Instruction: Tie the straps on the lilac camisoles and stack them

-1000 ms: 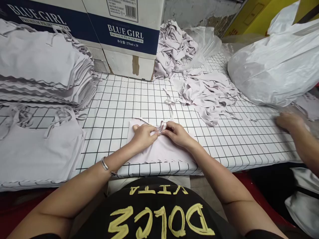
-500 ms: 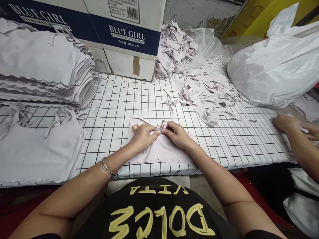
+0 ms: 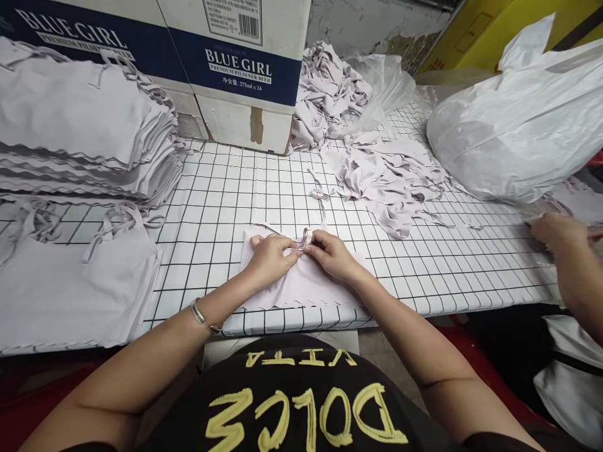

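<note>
A pale pinkish-grey camisole [image 3: 301,285] lies flat at the table's front edge, before my body. My left hand [image 3: 273,257] pinches its upper edge between thumb and forefinger. Close beside it, fingertips nearly touching, my right hand [image 3: 333,254] pinches the base of a looped strap [image 3: 306,236] that stands up from the fabric. The exact spot between the fingertips is too small to make out. A loose thin strap [image 3: 323,204] lies on the tablecloth just beyond my right hand.
Folded camisoles [image 3: 70,113] are stacked at left, with another pile [image 3: 80,282] nearer. A beer carton [image 3: 245,81] stands behind. Loose fabric pieces [image 3: 391,182] and a white plastic bag [image 3: 509,119] lie at right. A co-worker's hand [image 3: 558,232] works at the far right edge.
My hands keep their pinch on the camisole, almost still. The co-worker's hand at right shifted slightly left, then back to the right.
</note>
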Demonstrator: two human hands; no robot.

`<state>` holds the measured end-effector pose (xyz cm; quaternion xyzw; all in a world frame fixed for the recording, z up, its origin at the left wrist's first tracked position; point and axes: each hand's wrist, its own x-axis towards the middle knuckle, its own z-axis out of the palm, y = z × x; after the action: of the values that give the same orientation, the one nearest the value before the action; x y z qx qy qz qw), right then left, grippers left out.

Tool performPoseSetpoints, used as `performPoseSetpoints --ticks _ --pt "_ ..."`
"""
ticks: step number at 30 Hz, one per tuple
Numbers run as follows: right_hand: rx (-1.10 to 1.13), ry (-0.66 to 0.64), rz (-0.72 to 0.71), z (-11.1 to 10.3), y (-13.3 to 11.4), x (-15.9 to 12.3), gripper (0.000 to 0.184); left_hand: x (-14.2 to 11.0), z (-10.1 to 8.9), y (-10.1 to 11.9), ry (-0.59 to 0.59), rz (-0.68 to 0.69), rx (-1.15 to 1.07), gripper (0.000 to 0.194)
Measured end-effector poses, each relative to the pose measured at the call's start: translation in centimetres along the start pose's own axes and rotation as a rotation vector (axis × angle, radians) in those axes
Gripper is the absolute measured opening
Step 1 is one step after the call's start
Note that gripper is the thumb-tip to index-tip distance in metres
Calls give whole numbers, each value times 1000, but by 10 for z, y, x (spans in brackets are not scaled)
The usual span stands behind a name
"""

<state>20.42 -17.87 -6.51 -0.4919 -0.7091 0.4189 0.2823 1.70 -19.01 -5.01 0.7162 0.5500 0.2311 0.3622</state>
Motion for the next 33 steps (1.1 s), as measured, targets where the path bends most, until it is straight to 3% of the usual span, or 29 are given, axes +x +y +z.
performPoseSetpoints --ticks 18,25,28,31,33 --pt "9 20 -17 0 2 -2 9 -1 -3 -2 17 -9 -17 13" --pt "25 59 -2 15 -2 3 13 0 1 3 -26 -36 -19 16" --pt "-53 101 5 11 -7 7 14 0 -16 -1 -139 -45 21 24" --pt "-310 146 -87 -7 -7 -5 20 -2 -56 -17 -340 -43 152 33" --pt "-490 43 -184 -21 -1 -24 27 -4 -86 -33 -463 -94 223 35"
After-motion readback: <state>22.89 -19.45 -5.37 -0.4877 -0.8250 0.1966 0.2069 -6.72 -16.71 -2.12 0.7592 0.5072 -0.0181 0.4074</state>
